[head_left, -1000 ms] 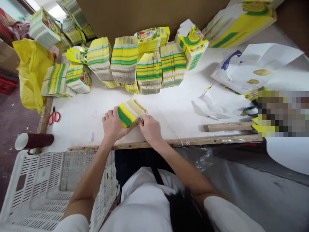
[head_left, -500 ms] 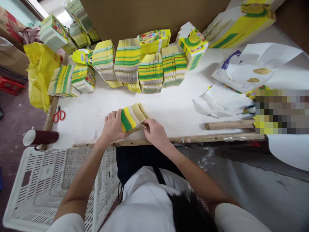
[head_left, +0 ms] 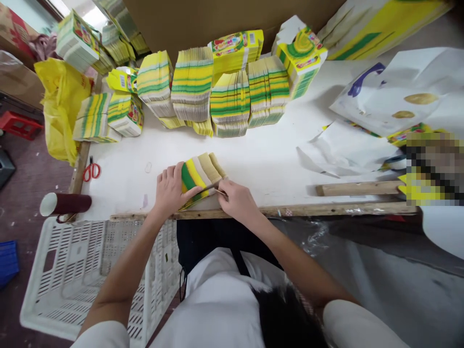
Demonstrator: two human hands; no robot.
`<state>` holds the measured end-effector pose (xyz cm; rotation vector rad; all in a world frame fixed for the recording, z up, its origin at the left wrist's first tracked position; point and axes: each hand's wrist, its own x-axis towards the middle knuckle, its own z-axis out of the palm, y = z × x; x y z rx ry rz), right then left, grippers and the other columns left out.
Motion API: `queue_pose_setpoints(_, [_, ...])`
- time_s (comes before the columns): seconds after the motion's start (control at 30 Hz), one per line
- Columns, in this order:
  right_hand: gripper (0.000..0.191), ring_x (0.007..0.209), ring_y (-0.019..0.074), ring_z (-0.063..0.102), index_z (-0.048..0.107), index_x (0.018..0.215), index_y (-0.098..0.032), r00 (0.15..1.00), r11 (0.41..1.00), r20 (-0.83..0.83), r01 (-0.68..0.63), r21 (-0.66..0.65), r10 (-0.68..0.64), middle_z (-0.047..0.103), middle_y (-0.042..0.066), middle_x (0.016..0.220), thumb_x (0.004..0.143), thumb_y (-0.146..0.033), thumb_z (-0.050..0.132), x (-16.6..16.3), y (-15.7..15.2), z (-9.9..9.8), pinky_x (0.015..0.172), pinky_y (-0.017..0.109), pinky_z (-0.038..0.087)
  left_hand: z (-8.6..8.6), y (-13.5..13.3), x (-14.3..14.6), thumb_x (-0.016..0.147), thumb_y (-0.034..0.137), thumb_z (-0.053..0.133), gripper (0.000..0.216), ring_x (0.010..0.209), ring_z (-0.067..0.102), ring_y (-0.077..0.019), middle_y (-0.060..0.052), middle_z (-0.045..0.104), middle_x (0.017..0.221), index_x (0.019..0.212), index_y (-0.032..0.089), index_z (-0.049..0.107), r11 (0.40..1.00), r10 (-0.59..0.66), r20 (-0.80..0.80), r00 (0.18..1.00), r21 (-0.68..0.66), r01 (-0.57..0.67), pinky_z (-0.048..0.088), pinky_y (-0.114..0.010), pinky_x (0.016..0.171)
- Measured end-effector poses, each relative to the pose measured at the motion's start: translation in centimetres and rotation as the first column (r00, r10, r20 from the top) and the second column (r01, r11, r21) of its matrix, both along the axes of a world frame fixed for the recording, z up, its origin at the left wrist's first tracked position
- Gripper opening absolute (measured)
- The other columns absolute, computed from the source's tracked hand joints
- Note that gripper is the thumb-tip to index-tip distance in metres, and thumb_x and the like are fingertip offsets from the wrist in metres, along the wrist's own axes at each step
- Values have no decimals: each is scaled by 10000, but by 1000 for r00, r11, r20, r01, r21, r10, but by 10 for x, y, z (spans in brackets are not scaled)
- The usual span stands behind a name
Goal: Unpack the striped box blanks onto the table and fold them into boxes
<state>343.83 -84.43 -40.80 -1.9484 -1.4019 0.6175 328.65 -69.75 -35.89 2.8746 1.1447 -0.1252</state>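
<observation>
A stack of flat printed cartons (head_left: 200,170), striped green, yellow and grey-white, lies fanned on the white table close to its front edge. My left hand (head_left: 170,189) grips the stack's left end, thumb along the near side and fingers over the far side. At the right end, my right hand (head_left: 235,197) has its fingers curled and pinched on the stack's near right corner; a carton edge shows between thumb and fingers. The palm side of the right hand is hidden.
Bundled carton stacks (head_left: 230,104) line the table's back. Red-handled scissors (head_left: 92,171) and a dark red mug (head_left: 68,204) lie left. White paper sheets (head_left: 340,150) and a wooden strip (head_left: 357,188) are right. A white plastic crate (head_left: 68,280) stands below.
The stack has tilted and fanned wider, showing its near side edges. My left thumb now lies along that side. My right hand has shifted slightly right and down. The camera view has shifted slightly.
</observation>
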Motion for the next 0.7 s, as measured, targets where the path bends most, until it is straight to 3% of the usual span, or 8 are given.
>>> queue_pose_setpoints(0.17, [117, 715, 164, 563, 555, 770, -190, 991, 991, -59, -124, -43, 121, 629, 30, 785, 850, -106, 540, 4, -23, 6, 656, 276, 348, 2, -4, 3, 857, 707, 478, 842, 1155, 504, -361, -200, 543, 1289, 1443, 114, 363, 1000, 19, -16, 1000, -12, -19, 389, -483, 974])
queue_pose_setpoints(0.27, [77, 766, 178, 607, 612, 860, -181, 968, 980, -165, -195, -39, 186, 679, 41, 860, 859, -244, 656, 16, -28, 10, 689, 280, 404, 0, -6, 3, 859, 704, 476, 841, 1149, 507, -361, -202, 544, 1293, 1441, 106, 373, 999, 37, -17, 999, 6, -37, 383, -481, 982])
queue_pose_setpoints(0.37, [187, 852, 189, 654, 655, 1008, -181, 966, 991, -229, -98, 95, 118, 713, 58, 963, 885, -322, 659, 33, -20, 12, 762, 293, 470, -1, -7, 3, 840, 703, 511, 854, 1150, 509, -356, -196, 545, 1303, 1445, 114, 380, 999, 45, -3, 999, 21, -45, 381, -467, 983])
queue_pose_setpoints(0.43, [193, 919, 197, 656, 669, 1087, -184, 990, 979, -134, -25, 203, 53, 704, 79, 1033, 936, -259, 576, 41, -10, 9, 804, 308, 489, -2, -8, 3, 831, 701, 528, 862, 1155, 510, -355, -195, 548, 1300, 1445, 114, 384, 998, 48, 4, 999, 28, -48, 382, -458, 980])
queue_pose_setpoints(0.5, [227, 930, 209, 639, 693, 1097, -185, 998, 965, 44, -52, 258, 41, 688, 95, 1028, 952, -199, 519, 44, 0, 4, 777, 315, 495, -2, -8, 3, 828, 698, 534, 863, 1159, 510, -353, -193, 558, 1280, 1441, 108, 391, 998, 58, 10, 998, 32, -58, 384, -452, 980])
queue_pose_setpoints(0.7, [293, 836, 201, 601, 730, 1056, -185, 892, 928, 452, -172, 329, 5, 706, 82, 949, 981, -151, 449, 41, -3, -11, 730, 315, 484, -3, -9, 3, 827, 718, 508, 875, 1146, 511, -357, -188, 552, 1283, 1451, 119, 381, 997, 74, 4, 997, 33, -74, 389, -467, 977])
